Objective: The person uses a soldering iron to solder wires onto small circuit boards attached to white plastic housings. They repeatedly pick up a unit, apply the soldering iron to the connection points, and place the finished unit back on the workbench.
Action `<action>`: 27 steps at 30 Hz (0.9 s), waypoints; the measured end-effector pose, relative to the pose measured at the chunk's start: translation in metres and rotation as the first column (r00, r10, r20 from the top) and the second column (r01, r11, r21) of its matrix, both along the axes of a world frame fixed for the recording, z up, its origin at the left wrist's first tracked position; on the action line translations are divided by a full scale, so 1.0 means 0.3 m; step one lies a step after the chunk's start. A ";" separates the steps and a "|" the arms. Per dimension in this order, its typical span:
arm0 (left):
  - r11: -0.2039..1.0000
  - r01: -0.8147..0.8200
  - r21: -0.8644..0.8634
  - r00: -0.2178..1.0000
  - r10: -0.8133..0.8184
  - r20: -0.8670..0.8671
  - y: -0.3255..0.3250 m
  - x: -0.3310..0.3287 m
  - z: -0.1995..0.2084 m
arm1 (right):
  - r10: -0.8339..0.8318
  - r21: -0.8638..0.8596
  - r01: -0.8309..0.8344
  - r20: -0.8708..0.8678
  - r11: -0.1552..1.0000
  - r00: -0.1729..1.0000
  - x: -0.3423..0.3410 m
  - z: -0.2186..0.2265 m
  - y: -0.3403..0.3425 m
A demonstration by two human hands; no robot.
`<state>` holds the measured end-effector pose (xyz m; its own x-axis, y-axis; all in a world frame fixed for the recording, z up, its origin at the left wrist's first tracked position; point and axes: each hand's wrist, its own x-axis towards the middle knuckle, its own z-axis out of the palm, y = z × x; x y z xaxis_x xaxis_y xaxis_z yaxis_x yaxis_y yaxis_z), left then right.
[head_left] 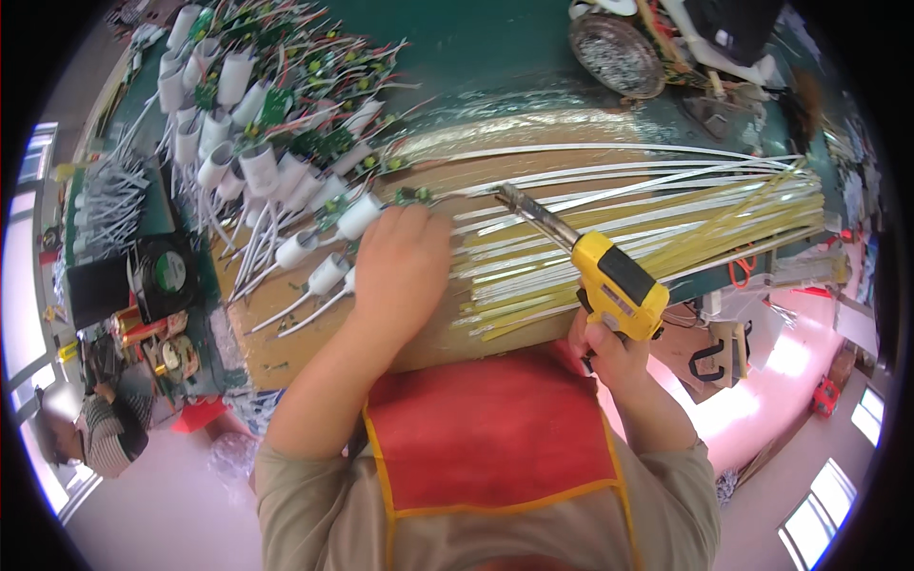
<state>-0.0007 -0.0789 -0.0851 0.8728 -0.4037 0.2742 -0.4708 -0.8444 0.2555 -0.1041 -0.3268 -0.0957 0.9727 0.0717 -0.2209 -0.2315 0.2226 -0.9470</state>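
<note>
My right hand [609, 344] is wrapped round the handle of a yellow and black heat gun [619, 285]. Its metal nozzle points up and left, the tip over long thin white and yellow strips [571, 252] on the cardboard. My left hand [407, 257] is closed, its fingertips at a small green circuit board [412, 195] with thin wires toward the nozzle. The fingers' undersides are hidden. Beside this hand lies a white plastic cylinder [360, 217]; more cylinders with white leads [328, 274] lie left of it.
Many white cylinders with circuit boards and wires [257, 167] are heaped at far left. A black round reel [164, 273] stands left of the cardboard [428, 347]. On the green table [476, 48], a metal dish of scraps [619, 55] sits far right. Another person [105, 428] is at lower left.
</note>
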 end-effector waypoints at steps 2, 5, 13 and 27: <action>1.000 -0.017 -0.011 1.000 0.018 0.016 0.006 -0.011 -0.003 | -0.094 0.001 0.094 0.055 0.996 0.994 0.044 0.021 -0.036; 1.000 -0.019 -0.018 1.000 0.020 0.015 -0.003 -0.011 0.003 | -0.279 -0.011 0.288 0.214 0.958 0.936 0.150 0.066 -0.089; 0.999 -0.039 -0.025 0.999 0.040 0.029 -0.004 -0.010 -0.003 | -0.358 -0.449 0.406 0.192 0.795 0.914 0.334 0.098 -0.176; 0.999 -0.010 -0.044 1.000 0.011 0.003 -0.001 -0.007 0.003 | 0.124 -0.149 -0.142 -0.127 0.979 0.984 0.022 0.024 -0.015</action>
